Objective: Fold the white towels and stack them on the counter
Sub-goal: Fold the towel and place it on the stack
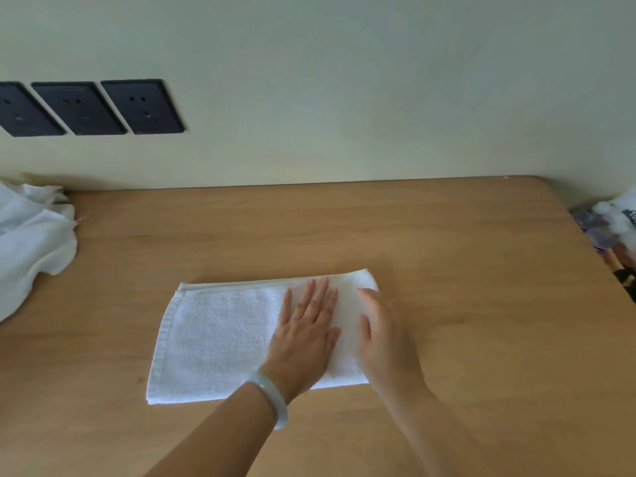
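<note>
Two hands flat on towel [220,339] | right hand [385,339] blurred | pile [31,242] cropped

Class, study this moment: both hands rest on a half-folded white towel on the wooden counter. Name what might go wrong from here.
1. Both the left hand and right hand press the right end of the folded towel; its free left end may shift, so edges misalign.
2. The unfolded towel pile sits at the counter's left edge and might slide off.
3. The bracelet may snag the terry loops.
</note>
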Available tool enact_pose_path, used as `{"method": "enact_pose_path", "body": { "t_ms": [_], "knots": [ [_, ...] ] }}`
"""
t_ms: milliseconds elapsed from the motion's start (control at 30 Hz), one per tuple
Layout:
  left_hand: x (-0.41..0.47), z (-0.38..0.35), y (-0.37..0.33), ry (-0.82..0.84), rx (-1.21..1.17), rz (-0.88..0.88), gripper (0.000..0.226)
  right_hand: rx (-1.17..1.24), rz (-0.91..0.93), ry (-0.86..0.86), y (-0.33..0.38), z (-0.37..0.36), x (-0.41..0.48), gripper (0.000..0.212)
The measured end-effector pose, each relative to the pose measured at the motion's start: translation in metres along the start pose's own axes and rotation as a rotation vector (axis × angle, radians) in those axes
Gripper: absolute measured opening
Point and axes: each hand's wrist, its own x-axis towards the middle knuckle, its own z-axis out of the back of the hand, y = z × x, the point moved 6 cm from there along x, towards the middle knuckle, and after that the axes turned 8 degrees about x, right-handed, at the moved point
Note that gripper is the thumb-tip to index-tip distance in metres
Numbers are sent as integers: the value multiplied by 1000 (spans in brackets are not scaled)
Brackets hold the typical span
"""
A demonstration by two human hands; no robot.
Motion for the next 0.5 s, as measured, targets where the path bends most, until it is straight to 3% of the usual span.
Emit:
{"method": "enact_pose_path", "body": {
  "t_ms": [67,133,300,500],
  "knots": [
    [-19,-4,21,14,35,29,57,-145,241,112,11,-49,4,45],
    [-33,-6,46,34,50,40,57,-300,332,236,3,-79,11,50],
    [-69,-7,140,63,54,349,62,-483,128,145,-40,-68,24,70],
    [-107,-1,210,59,-106,652,65,-550,87,157,-39,-69,23,75]
  ]
}}
